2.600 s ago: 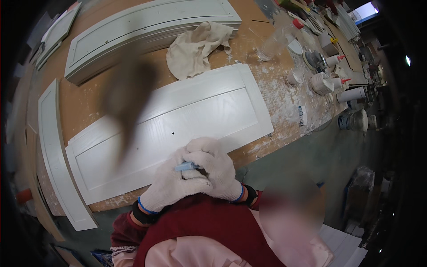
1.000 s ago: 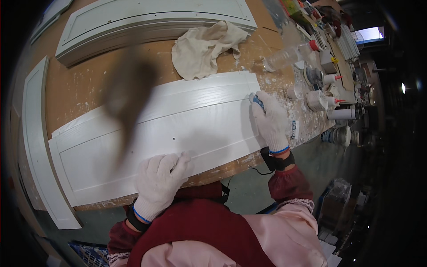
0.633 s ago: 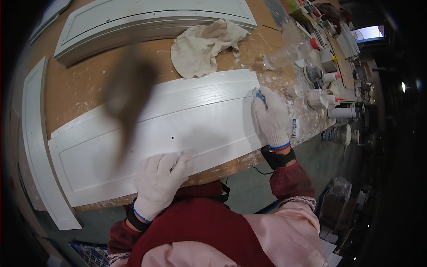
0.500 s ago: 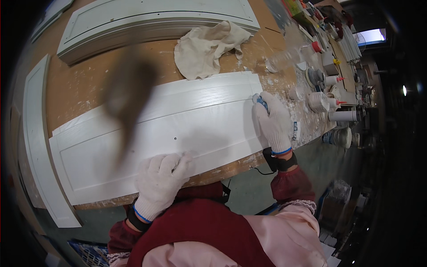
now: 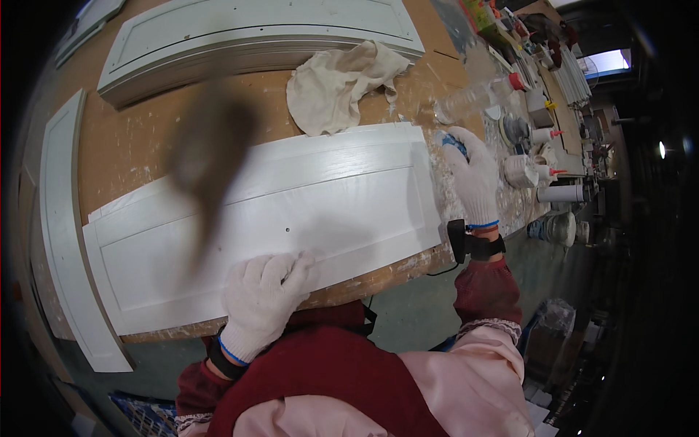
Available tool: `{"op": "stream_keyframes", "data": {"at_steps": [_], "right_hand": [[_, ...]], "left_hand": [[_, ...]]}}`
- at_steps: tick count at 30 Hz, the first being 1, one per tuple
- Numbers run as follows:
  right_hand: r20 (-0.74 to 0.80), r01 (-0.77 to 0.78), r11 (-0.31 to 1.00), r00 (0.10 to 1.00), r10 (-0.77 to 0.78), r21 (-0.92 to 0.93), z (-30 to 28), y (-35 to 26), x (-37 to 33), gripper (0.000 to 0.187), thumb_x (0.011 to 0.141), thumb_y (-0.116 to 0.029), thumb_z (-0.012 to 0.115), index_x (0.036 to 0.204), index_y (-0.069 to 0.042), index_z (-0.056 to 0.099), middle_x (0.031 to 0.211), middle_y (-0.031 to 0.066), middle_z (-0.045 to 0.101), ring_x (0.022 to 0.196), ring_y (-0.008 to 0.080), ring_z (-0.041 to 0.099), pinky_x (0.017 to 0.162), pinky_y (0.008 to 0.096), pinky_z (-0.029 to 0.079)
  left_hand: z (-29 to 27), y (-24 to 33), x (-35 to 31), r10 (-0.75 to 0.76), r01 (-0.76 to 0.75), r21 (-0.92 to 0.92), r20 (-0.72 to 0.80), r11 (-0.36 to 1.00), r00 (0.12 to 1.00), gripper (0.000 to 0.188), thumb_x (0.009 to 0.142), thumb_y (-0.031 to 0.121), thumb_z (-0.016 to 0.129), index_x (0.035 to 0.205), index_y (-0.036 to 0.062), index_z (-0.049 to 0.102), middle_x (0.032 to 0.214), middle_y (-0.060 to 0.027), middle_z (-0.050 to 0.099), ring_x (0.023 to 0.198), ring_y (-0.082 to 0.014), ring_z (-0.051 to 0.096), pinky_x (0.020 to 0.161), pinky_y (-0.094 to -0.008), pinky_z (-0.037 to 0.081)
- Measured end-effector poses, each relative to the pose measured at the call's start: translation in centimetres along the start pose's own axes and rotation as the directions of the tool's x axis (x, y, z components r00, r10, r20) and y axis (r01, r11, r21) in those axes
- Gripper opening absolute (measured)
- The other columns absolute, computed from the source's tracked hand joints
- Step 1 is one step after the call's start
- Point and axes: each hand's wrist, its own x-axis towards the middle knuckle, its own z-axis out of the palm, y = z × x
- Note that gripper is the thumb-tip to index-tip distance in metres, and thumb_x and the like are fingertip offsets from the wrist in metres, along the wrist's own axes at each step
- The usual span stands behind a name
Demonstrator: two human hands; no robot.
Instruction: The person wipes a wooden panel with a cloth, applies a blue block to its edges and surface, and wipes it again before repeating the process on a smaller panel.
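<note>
A white framed panel [image 5: 342, 207] lies on the brown worktable, with a small dark hole near its middle. My left hand [image 5: 263, 295], in a white knit glove, rests on the panel's near edge with its fingers bent over the surface. My right hand [image 5: 475, 178], gloved too, is just past the panel's right end, over the paint-spotted tabletop. Its fingers are closed round a small blue patterned piece [image 5: 455, 143], mostly hidden by the glove. A crumpled cream cloth [image 5: 328, 91] lies beyond the panel's far edge.
Stacked white panels [image 5: 255, 36] stand at the back, and a narrow panel [image 5: 69, 233] lies at left. A clear red-capped bottle [image 5: 473, 100], a white tub [image 5: 520, 171] and several glue bottles stand at right. A dark blur [image 5: 215, 146] hides part of the left side.
My right hand has moved right and slightly away, off the panel's end, with the blue piece in it. My left hand stays put.
</note>
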Motion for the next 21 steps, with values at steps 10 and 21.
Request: {"op": "stream_keyframes", "data": {"at_steps": [10,21], "right_hand": [[0.154,0.141,0.973,0.981,-0.114,-0.183,1.3,1.1,2.0,0.034,0.087,-0.021,0.064,0.116,-0.003,0.064,0.103,0.0164,0.065,0.098,0.0272,0.063,0.088,0.0326,0.047],[0.183,0.246,0.890,0.965,-0.187,-0.385,1.2,2.0,3.1,0.030,0.086,-0.017,0.064,0.112,-0.005,0.065,0.100,0.0178,0.065,0.095,0.0328,0.063,0.083,0.0377,0.049]], "left_hand": [[-0.2,-0.3,0.0,0.006,-0.006,-0.008,0.037,1.000,0.999,0.047,0.063,0.015,0.079,0.108,0.0195,0.067,0.092,0.0037,0.058,0.080,-0.0179,0.058,0.068,-0.0327,0.045],[-0.7,-0.1,0.2,-0.008,0.011,-0.025,0.123,1.000,0.992,0.050,0.061,0.018,0.079,0.109,0.0203,0.067,0.092,0.0040,0.058,0.083,-0.0185,0.058,0.069,-0.0338,0.047]]}}
